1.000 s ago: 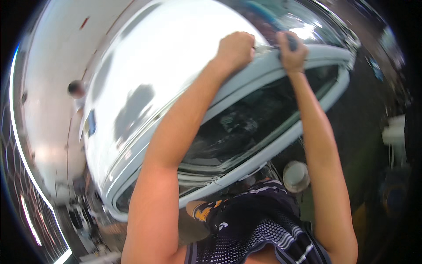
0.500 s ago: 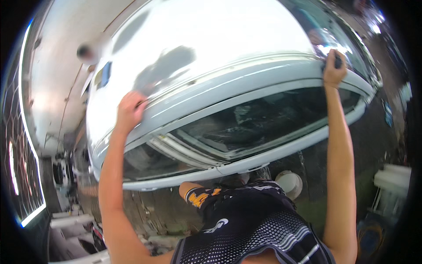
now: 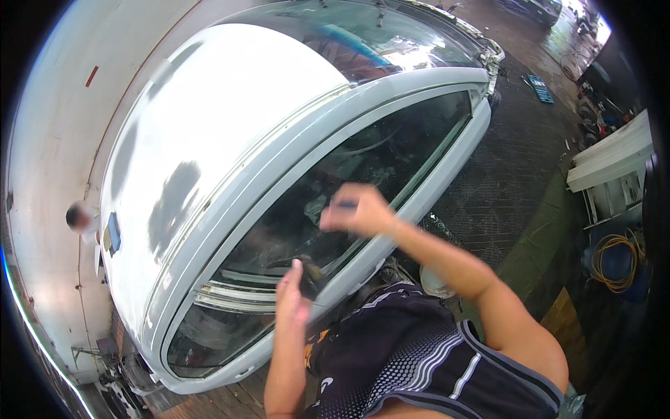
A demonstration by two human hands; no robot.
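Observation:
A pale car stands before me, with its white roof (image 3: pixel 230 91) and closed dark side windows (image 3: pixel 412 133) in sight. My right hand (image 3: pixel 359 211) is raised in front of the side window, its fingers curled toward the thumb. Something small and dark shows between them, too blurred to name. Lower and to the left, my left hand (image 3: pixel 293 297) is held up with its thumb on top. A dark blurred patch lies beside its fingers, and whether that is a held thing or the window behind cannot be told. Neither hand rests on the roof.
On the roof's far left edge sits a blue block (image 3: pixel 113 234), near another person (image 3: pixel 80 218). A blue tool case (image 3: pixel 539 89) lies on the dark floor. A white bucket (image 3: pixel 436 281) stands by my legs. To the right are a yellow coiled hose (image 3: pixel 618 262) and a white step stand (image 3: pixel 614 185).
Both my hands have left the roof's edge and come together in front of the side window. My view has turned right, showing more windscreen and floor.

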